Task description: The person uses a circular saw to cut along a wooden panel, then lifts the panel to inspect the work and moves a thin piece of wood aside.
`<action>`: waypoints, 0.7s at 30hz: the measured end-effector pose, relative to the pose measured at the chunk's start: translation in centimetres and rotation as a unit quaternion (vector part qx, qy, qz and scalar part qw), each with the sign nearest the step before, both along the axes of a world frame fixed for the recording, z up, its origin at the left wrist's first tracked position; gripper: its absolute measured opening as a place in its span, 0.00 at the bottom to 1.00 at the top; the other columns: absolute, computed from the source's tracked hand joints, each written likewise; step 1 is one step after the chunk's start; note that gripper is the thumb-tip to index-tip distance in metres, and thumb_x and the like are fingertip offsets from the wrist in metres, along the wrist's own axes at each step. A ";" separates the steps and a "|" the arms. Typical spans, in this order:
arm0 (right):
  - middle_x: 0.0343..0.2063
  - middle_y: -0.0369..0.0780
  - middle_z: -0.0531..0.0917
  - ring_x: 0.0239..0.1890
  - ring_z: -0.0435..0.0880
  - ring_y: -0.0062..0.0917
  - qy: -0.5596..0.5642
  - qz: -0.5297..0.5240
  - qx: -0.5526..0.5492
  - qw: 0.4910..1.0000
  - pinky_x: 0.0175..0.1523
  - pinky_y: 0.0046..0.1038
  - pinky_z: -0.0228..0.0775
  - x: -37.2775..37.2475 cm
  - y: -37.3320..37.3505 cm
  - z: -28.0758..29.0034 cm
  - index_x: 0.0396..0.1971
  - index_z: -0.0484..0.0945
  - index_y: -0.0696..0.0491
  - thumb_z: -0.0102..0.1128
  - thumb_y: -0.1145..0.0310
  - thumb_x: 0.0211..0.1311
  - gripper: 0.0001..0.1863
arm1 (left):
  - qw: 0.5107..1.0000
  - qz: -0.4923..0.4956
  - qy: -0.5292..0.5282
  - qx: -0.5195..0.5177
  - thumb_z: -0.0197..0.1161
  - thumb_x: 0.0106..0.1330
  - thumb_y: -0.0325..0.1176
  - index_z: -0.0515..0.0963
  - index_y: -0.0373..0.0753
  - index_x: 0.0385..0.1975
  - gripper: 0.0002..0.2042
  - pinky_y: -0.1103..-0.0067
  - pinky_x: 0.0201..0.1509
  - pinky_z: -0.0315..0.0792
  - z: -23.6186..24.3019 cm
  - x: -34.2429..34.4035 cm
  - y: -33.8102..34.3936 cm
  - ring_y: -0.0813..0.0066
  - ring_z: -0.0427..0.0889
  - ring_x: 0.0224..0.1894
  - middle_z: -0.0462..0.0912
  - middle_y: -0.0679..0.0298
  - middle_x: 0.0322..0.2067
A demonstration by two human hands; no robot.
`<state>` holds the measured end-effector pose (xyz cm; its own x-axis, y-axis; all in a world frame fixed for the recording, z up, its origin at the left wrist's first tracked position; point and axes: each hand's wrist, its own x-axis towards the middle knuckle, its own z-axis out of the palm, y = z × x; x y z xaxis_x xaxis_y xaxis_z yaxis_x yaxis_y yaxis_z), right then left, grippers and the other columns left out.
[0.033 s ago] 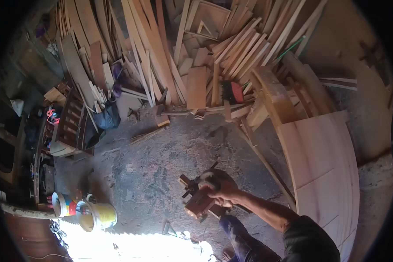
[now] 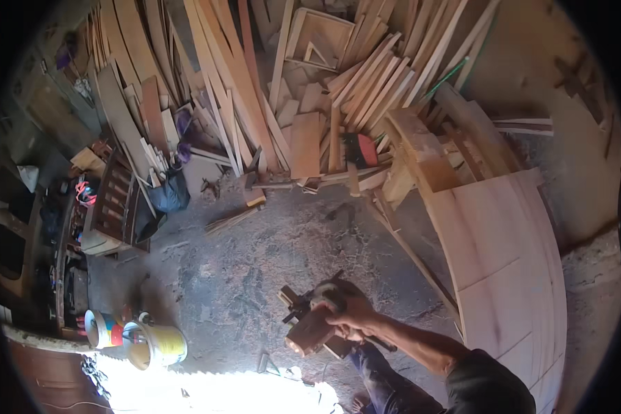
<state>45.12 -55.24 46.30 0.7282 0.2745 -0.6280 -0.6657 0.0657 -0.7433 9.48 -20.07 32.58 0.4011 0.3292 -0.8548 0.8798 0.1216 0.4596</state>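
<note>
My right hand (image 2: 352,316) reaches in from the lower right under a dark sleeve. Its fingers are closed round a reddish-brown wooden block-shaped tool (image 2: 309,334), held above the floor. Short wooden bars (image 2: 290,297) stick out from the tool's far left side, and a dark rounded part (image 2: 330,297) sits by my knuckles. What kind of tool it is cannot be made out. Just below the hand is my leg in blue-purple trousers (image 2: 386,379). My left hand does not show.
A long pale wooden panel structure (image 2: 504,269) stands at my right. Boards and offcuts (image 2: 307,145) pile up along the far side. Two paint buckets (image 2: 160,347) stand at the left, near a bright sunlit patch (image 2: 214,393). A slatted wooden piece (image 2: 110,207) lies farther back.
The whole view has shifted slightly, with the panel structure a little farther left in the picture. The tool in my right hand has tilted slightly; the grip stays the same.
</note>
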 end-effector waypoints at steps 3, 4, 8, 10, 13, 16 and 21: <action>0.15 0.37 0.78 0.13 0.74 0.17 -0.027 -0.033 0.053 0.998 0.19 0.26 0.67 -13.4 1.6 8.0 0.44 0.79 0.61 0.70 0.73 0.59 0.15 | 0.999 -0.005 -0.034 0.012 0.57 0.74 0.43 0.76 0.37 0.56 0.19 0.69 0.41 0.78 2.8 -6.9 1.8 0.67 0.83 0.43 0.83 0.61 0.44; 0.15 0.37 0.79 0.14 0.74 0.18 -0.036 -0.034 0.071 0.996 0.20 0.26 0.69 -18.0 2.0 9.9 0.45 0.80 0.61 0.71 0.72 0.59 0.16 | 0.999 -0.003 -0.039 0.015 0.57 0.74 0.43 0.76 0.37 0.56 0.19 0.69 0.41 0.78 3.5 -10.6 2.9 0.67 0.83 0.43 0.83 0.61 0.44; 0.34 0.42 0.84 0.32 0.81 0.24 -0.204 0.029 -0.048 0.977 0.40 0.28 0.74 -33.7 3.9 14.0 0.55 0.78 0.58 0.75 0.69 0.54 0.28 | 0.995 0.010 -0.097 -0.004 0.57 0.74 0.42 0.76 0.36 0.58 0.20 0.69 0.41 0.79 5.7 -25.5 7.3 0.67 0.84 0.43 0.83 0.61 0.44; 0.44 0.43 0.84 0.45 0.81 0.27 -0.215 0.044 -0.051 0.974 0.54 0.30 0.71 -39.5 4.3 16.6 0.57 0.77 0.57 0.76 0.66 0.53 0.31 | 0.987 0.013 -0.158 -0.004 0.57 0.74 0.41 0.67 0.37 0.67 0.26 0.68 0.41 0.79 6.0 -25.6 9.2 0.64 0.83 0.46 0.80 0.58 0.51; 0.48 0.44 0.84 0.51 0.81 0.29 -0.225 0.053 -0.075 0.970 0.59 0.32 0.70 -48.0 4.5 18.1 0.59 0.76 0.56 0.76 0.62 0.53 0.33 | 0.970 0.010 -0.236 -0.048 0.56 0.74 0.41 0.65 0.37 0.68 0.26 0.67 0.43 0.79 12.7 -26.9 4.8 0.63 0.82 0.49 0.79 0.56 0.53; 0.48 0.46 0.84 0.52 0.82 0.33 -0.231 0.066 -0.085 0.967 0.60 0.33 0.70 -55.3 5.3 20.7 0.60 0.74 0.55 0.75 0.59 0.54 0.34 | 0.948 0.017 -0.298 -0.110 0.56 0.74 0.41 0.64 0.36 0.68 0.26 0.66 0.45 0.79 20.9 -30.4 0.8 0.62 0.80 0.52 0.77 0.55 0.55; 0.52 0.49 0.83 0.55 0.82 0.39 -0.305 0.040 -0.111 0.945 0.60 0.35 0.71 -66.9 5.9 21.1 0.62 0.73 0.54 0.73 0.59 0.55 0.34 | 0.919 0.022 -0.332 -0.212 0.48 0.76 0.52 0.63 0.35 0.67 0.29 0.72 0.28 0.78 26.4 -38.6 -3.1 0.65 0.85 0.36 0.80 0.52 0.52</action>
<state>-21.81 -49.31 67.44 0.9557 0.2556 -0.1462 -0.1046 -0.1696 -0.9800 -29.14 -23.16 59.01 0.8745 0.0506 -0.4824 0.4133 0.4428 0.7957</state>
